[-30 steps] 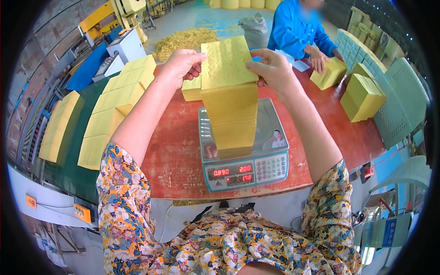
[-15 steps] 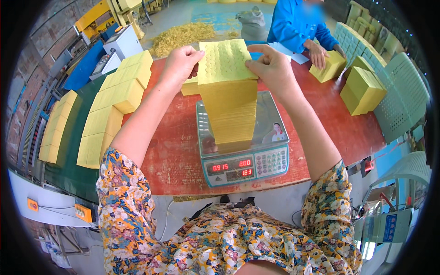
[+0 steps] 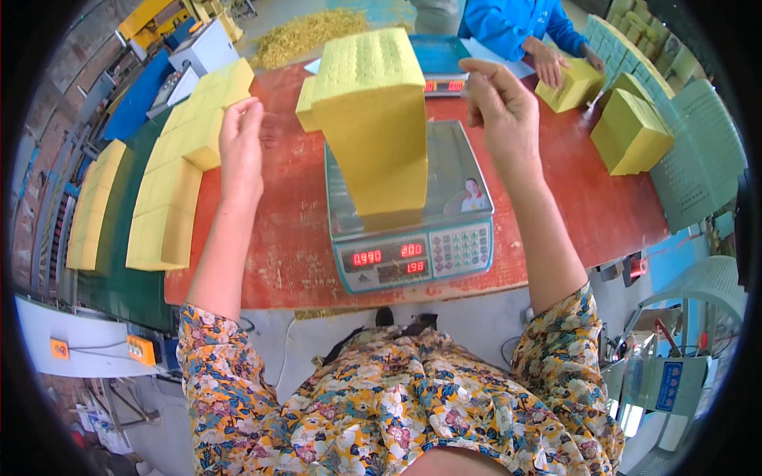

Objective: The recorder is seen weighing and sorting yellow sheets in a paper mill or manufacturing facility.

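Observation:
A tall stack of yellow paper sheets [image 3: 373, 151], its top sheet embossed with wavy rows, stands on the metal pan of a digital weighing scale [image 3: 405, 254]. Red digits glow on the scale's front. To the left of the stack, my left hand [image 3: 242, 151] hovers in the air with loosely bent, slightly blurred fingers and nothing in them. My right hand [image 3: 504, 107] is raised on the other side, its index finger stretched out and the others curled, also holding nothing. Neither hand touches the stack. A smaller yellow block [image 3: 306, 105] shows partly behind it.
The red table [image 3: 278, 270] carries the scale. Rows of yellow paper blocks [image 3: 163, 210] line its left side. Across the table, a person in blue [image 3: 508, 28] handles a yellow block [image 3: 573, 83]. Another block [image 3: 631, 135] sits near a green perforated chair [image 3: 698, 151]. A second scale [image 3: 441, 85] stands behind.
Both hands have let go of the top sheet and moved apart, the left one outward and down. The top sheet now lies flat on the stack. The scale's digits have changed; the view has shifted.

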Available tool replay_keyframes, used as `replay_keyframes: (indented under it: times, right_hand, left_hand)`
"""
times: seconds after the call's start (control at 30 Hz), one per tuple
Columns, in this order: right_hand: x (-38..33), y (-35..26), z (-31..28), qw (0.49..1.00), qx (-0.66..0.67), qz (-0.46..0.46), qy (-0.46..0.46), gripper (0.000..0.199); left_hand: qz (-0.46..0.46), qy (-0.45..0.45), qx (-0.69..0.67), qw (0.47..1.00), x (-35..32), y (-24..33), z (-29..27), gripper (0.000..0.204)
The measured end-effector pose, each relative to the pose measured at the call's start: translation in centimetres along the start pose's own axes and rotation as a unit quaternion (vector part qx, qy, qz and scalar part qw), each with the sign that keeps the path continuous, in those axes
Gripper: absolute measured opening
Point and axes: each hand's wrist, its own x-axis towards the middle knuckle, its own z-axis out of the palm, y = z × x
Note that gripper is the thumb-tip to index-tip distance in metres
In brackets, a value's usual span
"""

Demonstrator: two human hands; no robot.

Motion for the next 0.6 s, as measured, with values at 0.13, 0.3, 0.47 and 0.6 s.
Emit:
replay_keyframes:
  times: [0.13,0.3,0.47,0.6]
  right_hand:
    - [-1.0,0.0,0.1,1.0,-0.005,-0.02,-0.013,0.02]
    - [-1.7,-0.6,0.2,0.998,0.015,0.029,-0.058,0.019]
    - [-1.9,0.3,0.3,0.996,0.051,0.019,-0.069,0.019]
    - [-1.3,1.8,0.4,0.997,0.03,-0.018,-0.071,0.028]
  left_hand:
    - [-0.049,0.048,-0.027,0.997,-2.0,-0.7,-2.5,0.029]
    - [-0.051,0.06,-0.01,0.997,-3.9,-0.5,-4.2,0.036]
    - [-0.047,0.062,-0.008,0.997,-5.2,0.0,-4.3,0.039]
    - [-0.052,0.025,-0.044,0.997,-4.6,-0.2,-4.1,0.051]
